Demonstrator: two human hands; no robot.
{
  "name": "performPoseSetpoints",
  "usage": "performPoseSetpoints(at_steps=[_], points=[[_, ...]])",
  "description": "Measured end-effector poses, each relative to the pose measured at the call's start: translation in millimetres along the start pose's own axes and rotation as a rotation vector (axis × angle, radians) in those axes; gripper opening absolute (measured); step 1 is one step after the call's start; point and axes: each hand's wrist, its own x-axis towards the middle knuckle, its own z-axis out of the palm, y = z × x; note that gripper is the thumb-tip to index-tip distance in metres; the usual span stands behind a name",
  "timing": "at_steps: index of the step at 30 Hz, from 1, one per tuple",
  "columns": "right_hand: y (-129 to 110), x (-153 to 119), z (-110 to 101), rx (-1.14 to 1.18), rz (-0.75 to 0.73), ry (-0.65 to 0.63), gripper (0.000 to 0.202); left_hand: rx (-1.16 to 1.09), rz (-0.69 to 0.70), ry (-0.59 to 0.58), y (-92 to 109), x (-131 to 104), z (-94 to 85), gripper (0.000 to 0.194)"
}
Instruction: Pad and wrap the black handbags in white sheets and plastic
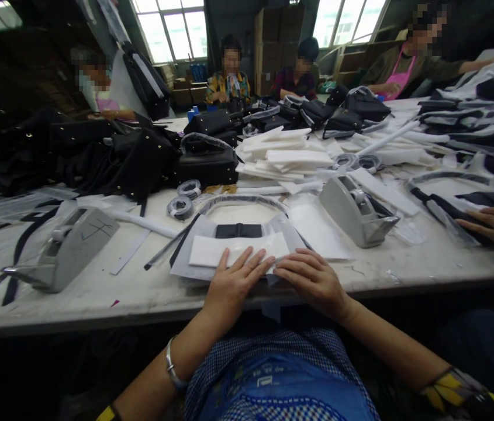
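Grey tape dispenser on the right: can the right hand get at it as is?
Likely yes. The right hand is beside the white pad, and only a flat white sheet and tabletop appear to lie between it and the dispenser.

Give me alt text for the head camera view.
A left hand rests on a flat white rectangular pad, the right hand close beside, on a white worktable between two grey tape dispensers, with piled black bags and people beyond.
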Motion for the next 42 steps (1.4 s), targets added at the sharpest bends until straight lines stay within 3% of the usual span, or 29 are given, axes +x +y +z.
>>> performPoseSetpoints(at_steps=[4,8,15,22,29,32,36,39,42], points=[[0,3,10,0.086,0.025,0.152,0.024,-0.141,-0.023,-0.043,5,2,-14.1,0.073],[-1,2,13,0.084,0.03,0.163,0.023,-0.232,-0.098,0.002,12,6,-20.2,0.062],[-9,-1,2,0.184,0.093,0.027,0.045,-0.186,-0.136,0.197,15,8,1.4,0.035],[-14,-2,12,0.075,0.115,0.144,0.048,-0.095,-0.097,0.338,13,7,15.0,0.033],[-1,1,13,-0.019,0.058,0.002,0.039,-0.082,-0.05,0.394,12,9,21.8,0.029],[2,1,17,-0.026,0.051,0.009,0.035,-0.078,-0.052,0.397,12,10,23.3,0.029],[-9,-12,9,-0.002,0.014,0.026,0.036,-0.078,-0.064,0.386,12,11,22.7,0.029],[-25,-33,1,-0.008,-0.089,-0.072,0.039,-0.084,-0.059,0.381,13,10,21.9,0.03],[-35,-49,8,-0.017,-0.164,-0.179,0.041,-0.093,-0.067,0.365,13,10,21.8,0.032]])
